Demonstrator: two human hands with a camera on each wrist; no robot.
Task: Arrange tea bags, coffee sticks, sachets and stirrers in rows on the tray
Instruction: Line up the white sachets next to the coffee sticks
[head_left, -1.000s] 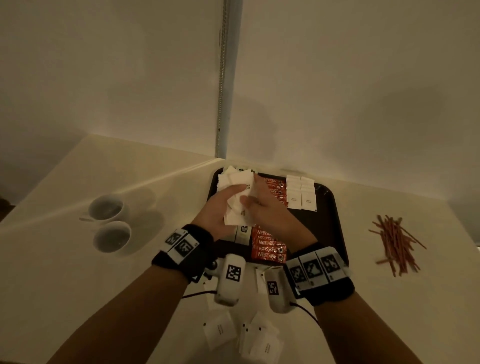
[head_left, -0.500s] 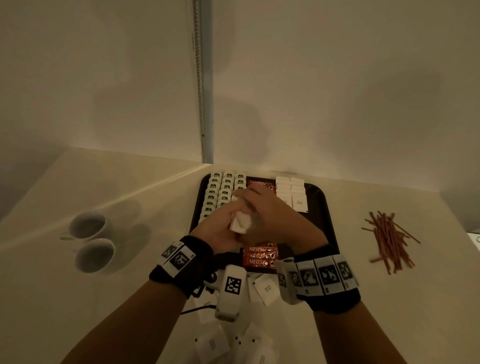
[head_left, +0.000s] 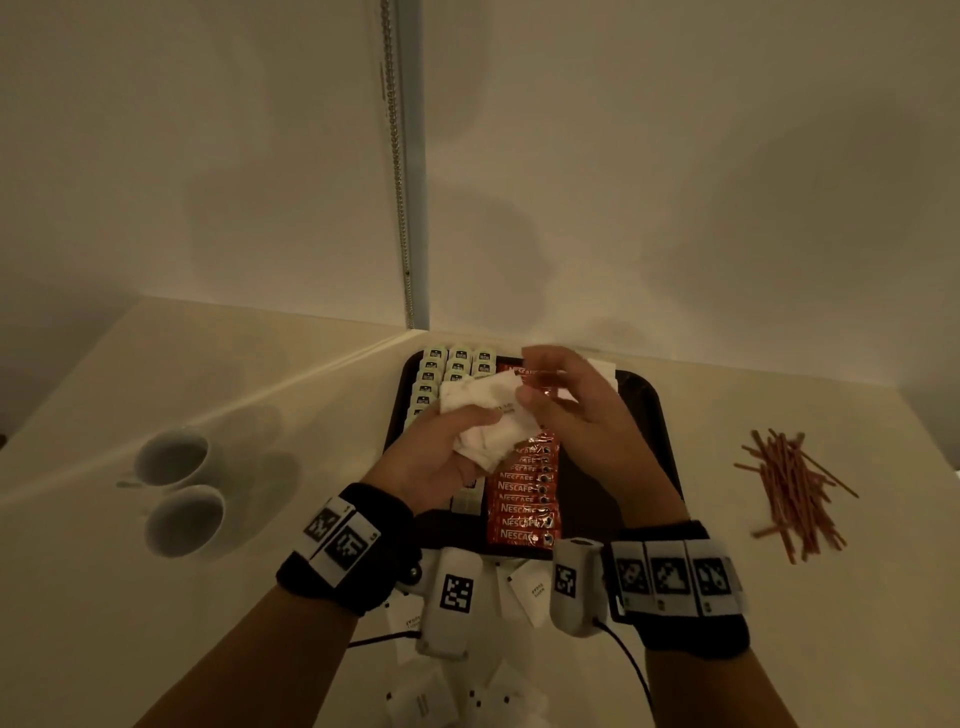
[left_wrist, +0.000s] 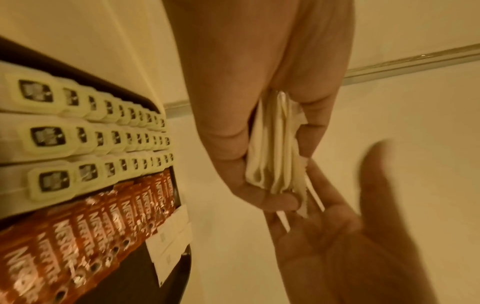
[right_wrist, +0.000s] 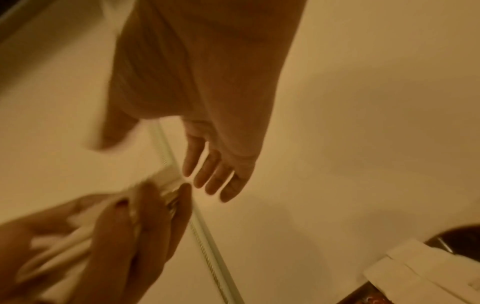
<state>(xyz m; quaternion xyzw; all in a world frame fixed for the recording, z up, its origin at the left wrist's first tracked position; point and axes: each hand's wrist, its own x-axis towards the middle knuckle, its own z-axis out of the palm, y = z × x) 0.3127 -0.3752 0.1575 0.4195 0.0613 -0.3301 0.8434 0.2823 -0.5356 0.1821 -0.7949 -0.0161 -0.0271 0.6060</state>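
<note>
My left hand (head_left: 470, 426) grips a bunch of white sachets (head_left: 488, 415) above the black tray (head_left: 652, 415). My right hand (head_left: 537, 382) hovers just right of the bunch, fingers relaxed, holding nothing. In the left wrist view the sachets (left_wrist: 272, 144) sit edge-on between thumb and fingers, with the right palm (left_wrist: 350, 236) spread below them. On the tray lie rows of tea bags (head_left: 457, 364), a column of red coffee sticks (head_left: 524, 499) and a few white sachets (left_wrist: 168, 242) at the far right. Red stirrers (head_left: 795, 488) lie piled on the table to the right.
Two white cups (head_left: 171, 457) stand on the table to the left of the tray. Loose white sachets (head_left: 532, 592) lie on the table in front of the tray, under my wrists. Walls meet in a corner just behind the tray.
Both hands were clasped round the sachet bunch; now my right hand has let go and drawn off to the right, while my left keeps the bunch.
</note>
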